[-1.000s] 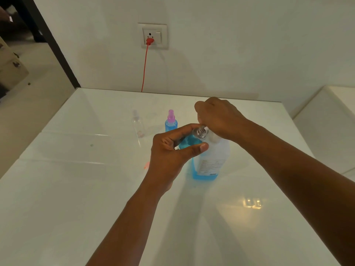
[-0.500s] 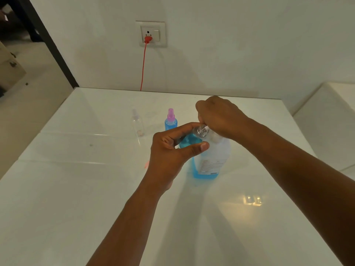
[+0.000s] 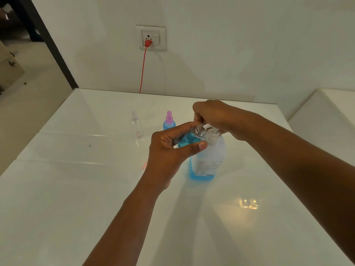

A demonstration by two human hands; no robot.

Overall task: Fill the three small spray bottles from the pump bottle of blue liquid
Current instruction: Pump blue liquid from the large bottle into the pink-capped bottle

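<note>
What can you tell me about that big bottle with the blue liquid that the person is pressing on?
The pump bottle looks like clear plastic and stands upright on the white table. Blue liquid shows only in its lower part; a white printed label covers the front. A white pump head tops it, its nozzle pointing left into the open neck of a small spray bottle. The right hand rests over the pump head, while the left hand holds the small bottle against the nozzle.

Dim, warm light falls across my glossy white table (image 3: 76,189); a lamp's glare patch (image 3: 248,203) shines near its right edge, my arms cast soft shadows, and the edges bow.
</note>
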